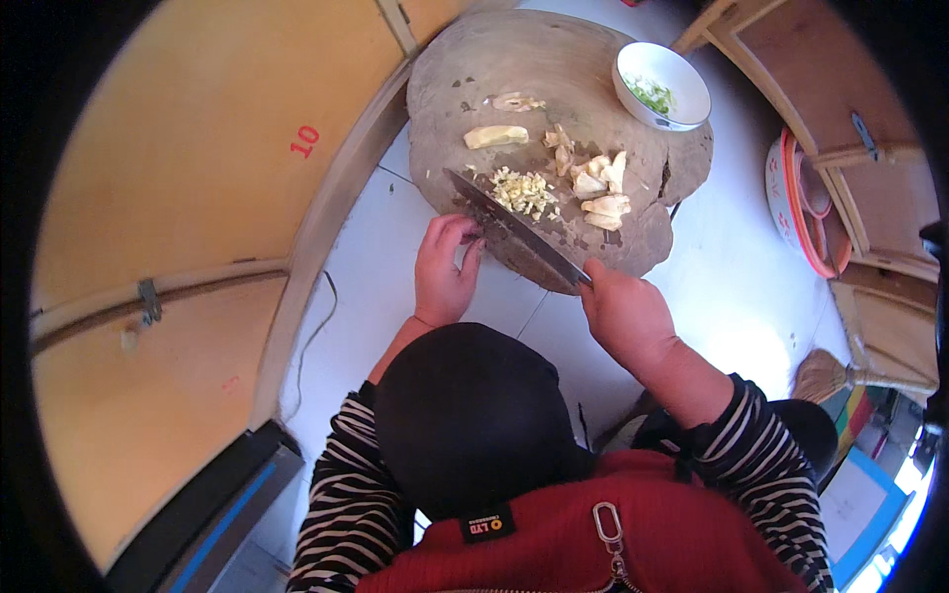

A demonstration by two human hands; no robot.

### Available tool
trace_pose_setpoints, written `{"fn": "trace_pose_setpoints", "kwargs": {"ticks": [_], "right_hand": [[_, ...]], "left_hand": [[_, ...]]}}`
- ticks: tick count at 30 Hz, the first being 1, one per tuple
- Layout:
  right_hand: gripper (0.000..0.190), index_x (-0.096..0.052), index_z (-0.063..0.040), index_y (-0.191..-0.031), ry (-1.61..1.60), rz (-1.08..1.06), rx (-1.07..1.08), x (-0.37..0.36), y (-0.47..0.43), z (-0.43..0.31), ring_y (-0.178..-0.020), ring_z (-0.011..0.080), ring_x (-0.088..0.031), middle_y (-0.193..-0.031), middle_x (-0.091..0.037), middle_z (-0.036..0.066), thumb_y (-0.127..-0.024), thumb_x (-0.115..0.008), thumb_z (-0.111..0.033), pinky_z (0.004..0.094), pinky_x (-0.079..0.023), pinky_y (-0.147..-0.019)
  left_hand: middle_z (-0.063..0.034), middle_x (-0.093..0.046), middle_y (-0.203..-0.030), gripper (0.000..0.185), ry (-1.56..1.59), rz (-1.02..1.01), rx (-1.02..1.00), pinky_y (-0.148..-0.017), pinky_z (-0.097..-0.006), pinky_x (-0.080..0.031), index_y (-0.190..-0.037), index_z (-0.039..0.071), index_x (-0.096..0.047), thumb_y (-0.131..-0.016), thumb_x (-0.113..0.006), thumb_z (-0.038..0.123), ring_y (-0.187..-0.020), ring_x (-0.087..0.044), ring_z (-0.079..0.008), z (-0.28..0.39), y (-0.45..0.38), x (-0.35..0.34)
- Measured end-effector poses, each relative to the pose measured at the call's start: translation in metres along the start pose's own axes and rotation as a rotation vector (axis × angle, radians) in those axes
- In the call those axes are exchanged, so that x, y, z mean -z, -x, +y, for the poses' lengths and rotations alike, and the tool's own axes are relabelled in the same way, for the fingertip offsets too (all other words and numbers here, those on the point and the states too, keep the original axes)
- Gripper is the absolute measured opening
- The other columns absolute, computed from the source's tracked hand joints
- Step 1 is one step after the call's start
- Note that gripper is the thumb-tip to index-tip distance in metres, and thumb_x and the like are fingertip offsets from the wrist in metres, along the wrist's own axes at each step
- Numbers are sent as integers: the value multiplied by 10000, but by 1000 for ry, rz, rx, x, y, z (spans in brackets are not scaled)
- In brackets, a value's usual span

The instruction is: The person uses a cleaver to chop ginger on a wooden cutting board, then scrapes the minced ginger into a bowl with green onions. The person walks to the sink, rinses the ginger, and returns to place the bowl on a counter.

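Note:
My right hand (pixel 626 307) grips the handle of a dark-bladed kitchen knife (pixel 519 228), which slants across the near edge of a round wooden chopping block (pixel 504 52). At the block's near left edge is my left hand (pixel 448 259), its fingers curled close to the blade; whether they hold anything cannot be told. Just beyond the blade lies a pile of chopped pale pieces, probably garlic or ginger (pixel 523 193). Larger flattened pale pieces (pixel 604 185) rest to its right, and a longer pale piece (pixel 497 136) lies behind it.
A white bowl (pixel 693 89) with chopped greens sits on the block's far right. Wooden cabinets (pixel 200 163) flank the white tiled floor (pixel 712 267) on both sides. A red-rimmed patterned basin (pixel 782 200) and a straw broom (pixel 819 376) are at the right.

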State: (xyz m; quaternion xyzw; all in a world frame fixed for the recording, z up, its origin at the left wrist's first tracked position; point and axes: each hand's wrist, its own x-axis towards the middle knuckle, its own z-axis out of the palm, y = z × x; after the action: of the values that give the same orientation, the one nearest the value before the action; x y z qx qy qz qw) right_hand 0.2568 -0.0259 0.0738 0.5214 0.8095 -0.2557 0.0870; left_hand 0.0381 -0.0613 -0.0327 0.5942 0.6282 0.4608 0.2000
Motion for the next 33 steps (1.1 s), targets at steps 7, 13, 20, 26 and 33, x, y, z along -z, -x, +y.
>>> {"fn": "trace_pose_setpoints", "kwargs": {"ticks": [7,13,20,26,33], "right_hand": [[121,-503,-69,-943,21,31,-4,9,-7,0,-711,385,-650,-740,-647,185,-908,-521,-183,486,-526,-641],[185,-517,-45,-988,14,5,-52,10,-16,3,-740,419,-624,-762,-640,217,-915,-539,-213,507,-498,-666],[260,-548,3,-1057,-191,65,-54,12,-13,15,-778,420,-630,-809,-659,224,-894,-589,-195,466,-508,-692],[163,-533,-23,-979,-870,-148,-373,41,-9,22,-379,79,-407,-538,-455,-12,-940,-561,-178,247,-345,-353],[167,-510,-14,-948,-980,-223,-437,56,11,24,-365,94,-415,-540,-471,-2,-939,-555,-174,253,-362,-352]], "left_hand": [[-213,-432,-1252,539,-104,150,7,-1006,-420,-384,-1272,-36,-405,-821,-676,81,-1167,-453,-371,4,-7,-9],[-238,-334,-1337,636,-107,199,6,-1064,-432,-321,-1347,-60,-317,-845,-659,126,-1234,-376,-391,-2,-8,-30],[-220,-358,-1354,615,-98,146,13,-1069,-432,-323,-1345,-42,-358,-820,-656,79,-1249,-377,-388,2,-10,-24],[-81,-321,-1479,623,-509,-174,-356,-1137,-447,-230,-1413,71,-380,-814,-548,40,-1370,-308,-264,26,-25,-18],[-54,-280,-1524,606,-683,-273,-329,-1148,-501,-172,-1439,77,-348,-846,-472,51,-1420,-241,-230,33,-30,-27]]}}
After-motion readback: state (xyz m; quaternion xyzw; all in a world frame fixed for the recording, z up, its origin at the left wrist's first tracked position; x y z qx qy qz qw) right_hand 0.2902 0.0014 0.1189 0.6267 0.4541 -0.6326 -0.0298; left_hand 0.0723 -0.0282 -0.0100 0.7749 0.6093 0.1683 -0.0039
